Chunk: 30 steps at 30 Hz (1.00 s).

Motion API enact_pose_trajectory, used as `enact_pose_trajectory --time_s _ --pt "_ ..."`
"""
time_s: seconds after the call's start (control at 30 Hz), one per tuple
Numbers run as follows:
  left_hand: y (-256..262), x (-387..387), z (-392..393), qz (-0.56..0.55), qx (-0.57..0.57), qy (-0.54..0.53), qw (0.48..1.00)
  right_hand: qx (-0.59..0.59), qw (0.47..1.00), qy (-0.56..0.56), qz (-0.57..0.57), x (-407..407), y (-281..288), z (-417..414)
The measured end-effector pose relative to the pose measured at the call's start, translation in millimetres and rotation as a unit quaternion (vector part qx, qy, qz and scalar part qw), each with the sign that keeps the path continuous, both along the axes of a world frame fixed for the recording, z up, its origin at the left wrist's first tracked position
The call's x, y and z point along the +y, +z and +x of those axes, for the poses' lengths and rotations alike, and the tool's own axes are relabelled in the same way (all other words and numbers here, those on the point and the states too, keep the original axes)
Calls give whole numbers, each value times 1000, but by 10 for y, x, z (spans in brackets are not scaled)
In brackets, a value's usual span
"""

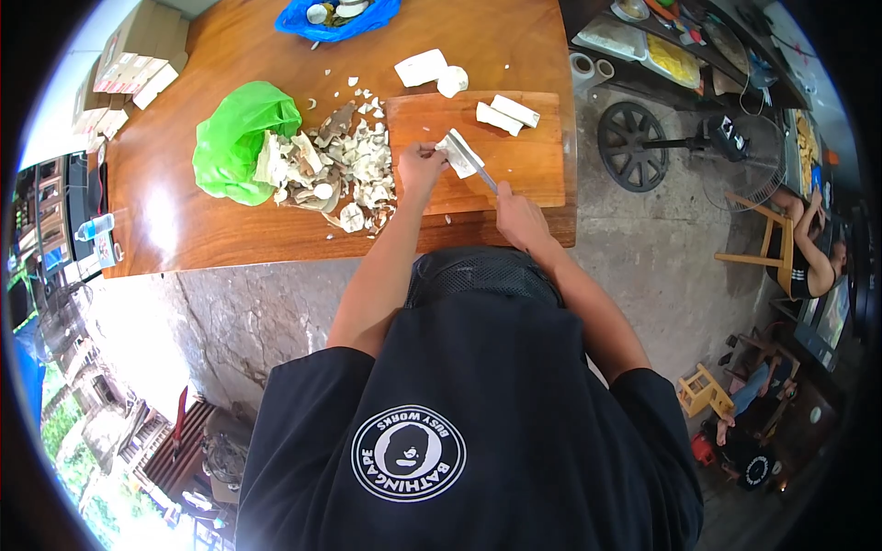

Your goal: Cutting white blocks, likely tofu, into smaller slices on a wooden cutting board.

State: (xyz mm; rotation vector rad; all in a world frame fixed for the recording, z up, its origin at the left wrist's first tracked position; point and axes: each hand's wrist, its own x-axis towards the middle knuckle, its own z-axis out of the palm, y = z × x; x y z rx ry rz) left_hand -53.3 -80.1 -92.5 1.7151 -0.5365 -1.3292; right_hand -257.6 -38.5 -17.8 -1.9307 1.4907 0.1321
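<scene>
With a knife (482, 173) in its grip, my right hand (521, 217) is at the near edge of a wooden cutting board (524, 179). The blade lies over a white peeled piece of root, perhaps cassava (466, 153). My left hand (422, 167) holds that piece at its left end with the fingertips. Two more white pieces (508, 116) lie at the board's upper right. Beyond the board are a white chunk (421, 67) and a round one (453, 81). A heap of peelings (358, 162) sits left of the board, against a green plastic bag (238, 144).
A blue plastic bag (337, 24) with contents lies at the wooden table's (227, 241) far side. Stacked boxes (138, 55) stand at the upper left. On the right are a fan (741, 155), laden shelves (661, 41), a seated person (809, 255) and other people farther down.
</scene>
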Motion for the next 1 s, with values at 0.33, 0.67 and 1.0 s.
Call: enact_pose_trajectory --time_s 0.33,0.67,1.0 --pt "-81 -3 -3 -6 -4 -5 1000 39 999 32 0 -17 25 73" --pt "-355 9 13 -29 -38 10 999 57 998 32 16 -109 247 200" --pt "-257 -2 37 12 -83 -13 996 147 987 58 42 -254 461 420"
